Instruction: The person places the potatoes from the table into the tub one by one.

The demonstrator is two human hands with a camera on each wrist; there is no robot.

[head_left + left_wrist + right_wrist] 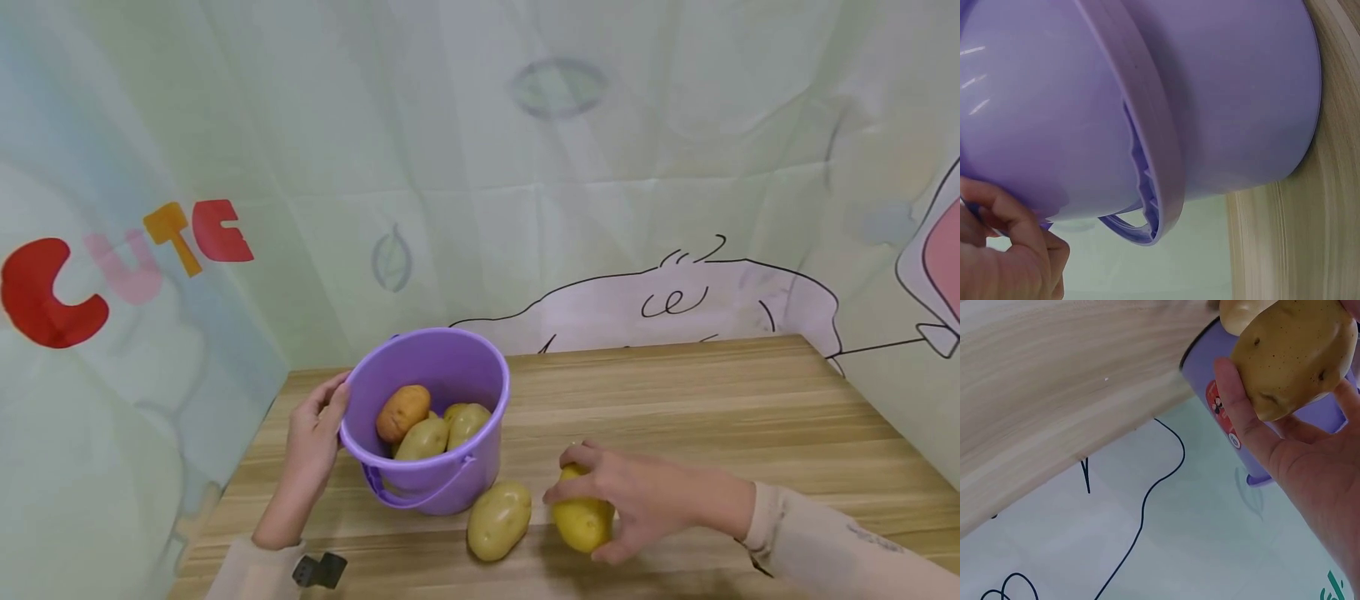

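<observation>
A purple bucket [482, 467] stands on the table with its handle [420, 502] hanging down in front. My left hand [317, 429] holds its rim on the left, the fingers bent at the edge in the left wrist view. Inside lie several potatoes, an orange-brown one [403, 414] and paler ones [422, 440]. Right of the bucket, my right hand [637, 496] grips a yellow potato [582, 525] between thumb and fingers; its dark eyes show in the right wrist view. Between that hand and the bucket, a pale potato [498, 521] rests on the table.
The wood-grain table [712, 400] extends to the right and behind the hands. A printed cloth backdrop [465, 167] rises along its back and sides. A small black cube-like object [321, 571] sits by the left wrist.
</observation>
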